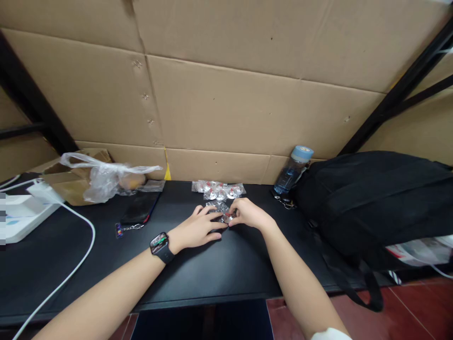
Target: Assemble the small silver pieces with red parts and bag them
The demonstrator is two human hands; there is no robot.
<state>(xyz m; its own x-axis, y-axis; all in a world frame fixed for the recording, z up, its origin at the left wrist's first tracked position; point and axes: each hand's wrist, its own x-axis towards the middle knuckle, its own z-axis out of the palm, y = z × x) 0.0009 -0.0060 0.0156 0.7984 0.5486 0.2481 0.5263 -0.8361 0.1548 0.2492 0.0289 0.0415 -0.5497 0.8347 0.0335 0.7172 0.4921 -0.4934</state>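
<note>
Small clear plastic packets (217, 206), each with a shiny round silver piece and some red inside, lie on the black desktop (212, 269) between my hands. My left hand (198, 229) rests with fingers spread, the fingertips on the near packets. A dark smartwatch (162, 245) is on that wrist. My right hand (247, 213) has its thumb and forefinger pinched at the edge of a packet (229, 217) with red in it. Just beyond, several more such packets (219, 190) lie in a cluster near the cardboard wall.
A phone (139, 208) with a charm, a knotted plastic bag (106, 177), a cardboard box (67, 184) and a white power strip (21, 217) with a cable stand left. To the right are a blue-capped bottle (293, 170), keys (285, 202) and a black backpack (371, 203).
</note>
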